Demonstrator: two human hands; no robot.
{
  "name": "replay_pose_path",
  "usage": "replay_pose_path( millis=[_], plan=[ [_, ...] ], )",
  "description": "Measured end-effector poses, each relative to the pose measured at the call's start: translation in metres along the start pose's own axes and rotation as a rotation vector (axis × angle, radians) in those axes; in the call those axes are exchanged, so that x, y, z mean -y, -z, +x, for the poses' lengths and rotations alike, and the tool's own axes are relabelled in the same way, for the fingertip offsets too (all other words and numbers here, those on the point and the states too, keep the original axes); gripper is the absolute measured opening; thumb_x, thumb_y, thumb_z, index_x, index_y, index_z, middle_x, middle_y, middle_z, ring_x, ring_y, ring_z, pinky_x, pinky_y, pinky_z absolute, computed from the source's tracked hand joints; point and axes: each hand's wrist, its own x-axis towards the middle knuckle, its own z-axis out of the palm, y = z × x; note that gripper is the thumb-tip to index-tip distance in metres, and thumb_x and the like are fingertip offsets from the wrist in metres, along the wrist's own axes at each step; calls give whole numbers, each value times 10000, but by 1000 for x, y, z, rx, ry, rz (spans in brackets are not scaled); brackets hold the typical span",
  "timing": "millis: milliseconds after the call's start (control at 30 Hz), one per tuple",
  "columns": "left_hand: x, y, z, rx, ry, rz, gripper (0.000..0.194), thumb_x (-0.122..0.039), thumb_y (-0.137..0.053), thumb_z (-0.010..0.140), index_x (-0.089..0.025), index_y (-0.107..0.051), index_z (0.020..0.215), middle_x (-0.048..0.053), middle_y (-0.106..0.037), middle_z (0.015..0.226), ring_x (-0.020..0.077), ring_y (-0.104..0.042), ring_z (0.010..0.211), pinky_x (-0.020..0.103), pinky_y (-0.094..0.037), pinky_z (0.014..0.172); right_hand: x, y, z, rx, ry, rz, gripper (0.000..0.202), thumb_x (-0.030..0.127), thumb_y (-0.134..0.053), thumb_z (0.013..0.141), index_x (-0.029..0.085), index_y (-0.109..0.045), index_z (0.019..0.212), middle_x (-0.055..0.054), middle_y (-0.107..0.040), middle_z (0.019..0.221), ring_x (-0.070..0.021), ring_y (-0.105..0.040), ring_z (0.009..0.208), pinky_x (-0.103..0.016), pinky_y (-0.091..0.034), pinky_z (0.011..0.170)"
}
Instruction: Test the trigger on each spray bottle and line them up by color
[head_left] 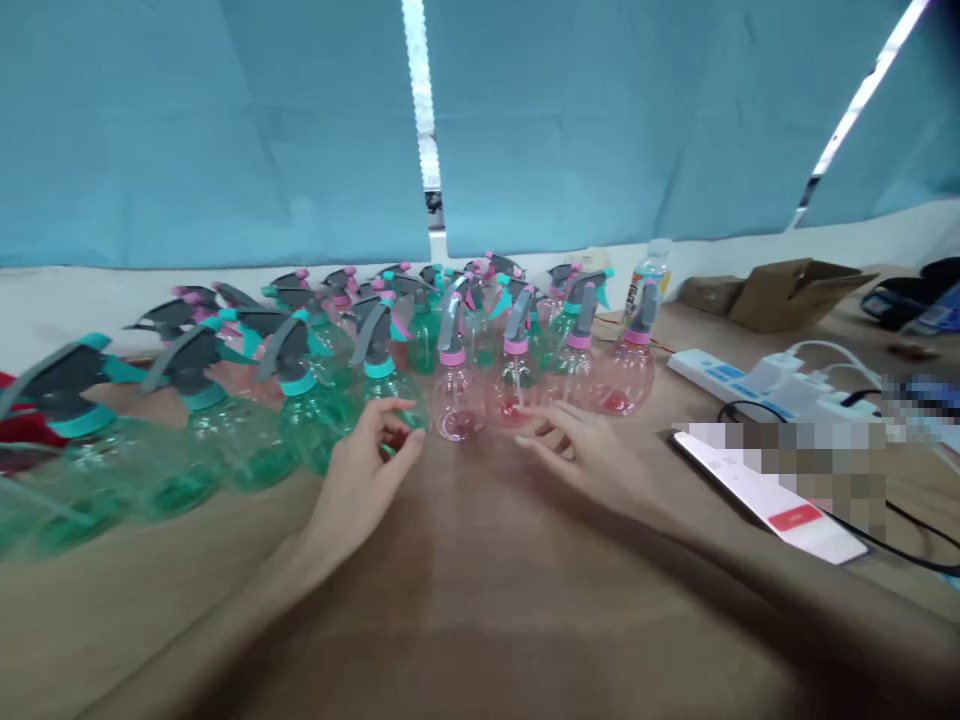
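Several round spray bottles stand upright in rows on the wooden table (450,560). In front of me is a clear pink spray bottle (459,408) with a pink collar and grey trigger head. My left hand (379,450) is just left of it, before a green spray bottle (390,385) with a teal collar. Its fingers are curved and apart, with nothing in them. My right hand (574,440) hovers at the pink spray bottles on the right, partly covering one pink bottle (517,375). Its fingers are apart and hold nothing; whether the fingertips touch that bottle I cannot tell.
To the right lie a phone (750,480) with a lit screen and a white power strip (727,375) with plugs and cables. Behind them sits an open cardboard box (780,295). A drink bottle (649,275) stands near the wall, beneath the blue curtain (225,130).
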Motion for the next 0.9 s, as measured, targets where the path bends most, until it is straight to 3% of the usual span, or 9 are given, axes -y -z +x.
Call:
replay_pose_path(
  millis=[133, 267, 367, 500, 633, 767, 833, 900],
  plan=[
    [-3, -8, 13, 77, 15, 10, 565, -349, -512, 873, -154, -336, 1374, -6, -634, 778, 195, -632, 689, 364, -477, 731, 11, -14, 26, -61, -41, 40, 344, 363, -528, 932, 226, -579, 1243, -77, -674, 1148, -214, -679, 834, -423, -529, 818],
    [-9, -22, 27, 134, 52, 18, 749, -320, -498, 864, -91, -142, 1481, 27, -696, 807, 207, -658, 666, 367, -481, 734, 18, -26, 52, -95, -81, 71, 532, 397, -547, 905, 157, -477, 1375, -142, -646, 1232, -289, -648, 1013, -485, -508, 871],
    [-11, -27, 35, 168, 77, 31, 792, -305, -498, 842, -50, -121, 1490, 48, -718, 776, 237, -674, 681, 371, -483, 714, 19, -34, 67, -96, -101, 98, 629, 415, -552, 889, 115, -415, 1424, -190, -594, 1306, -342, -579, 1155, -528, -485, 908],
    [-9, -31, 36, 211, 97, 37, 802, -324, -506, 836, -55, -135, 1495, 41, -716, 691, 263, -688, 679, 369, -486, 685, 18, -43, 80, -73, -84, 136, 600, 424, -546, 888, 187, -421, 1426, -150, -579, 1337, -329, -552, 1202, -524, -487, 919],
    [-11, -33, 25, 254, 103, 19, 847, -314, -492, 846, -70, -27, 1510, 51, -728, 750, 244, -691, 667, 337, -485, 644, 18, -46, 81, -63, -87, 127, 582, 450, -544, 892, 163, -454, 1390, -171, -555, 1338, -334, -537, 1208, -513, -469, 939],
    [-16, -28, 4, 308, 96, -8, 853, -299, -492, 847, -85, 0, 1510, 30, -720, 799, 207, -679, 651, 319, -494, 650, 26, -37, 70, -39, -100, 93, 559, 510, -555, 881, 179, -508, 1329, -165, -586, 1225, -328, -610, 1065, -488, -511, 841],
    [-18, -22, -8, 325, 93, -6, 832, -288, -494, 848, -113, -25, 1513, 13, -709, 806, 196, -668, 646, 321, -497, 658, 31, -29, 59, -23, -97, 75, 498, 533, -562, 873, 220, -555, 1260, -132, -598, 1161, -309, -635, 985, -461, -525, 780],
    [-20, -15, -18, 313, 79, 36, 721, -327, -489, 873, -171, -162, 1496, 2, -696, 812, 200, -660, 692, 329, -494, 669, 37, -21, 44, -16, -86, 51, 444, 538, -572, 866, 234, -583, 1189, -105, -603, 1101, -299, -635, 960, -438, -522, 751]
  ],
)
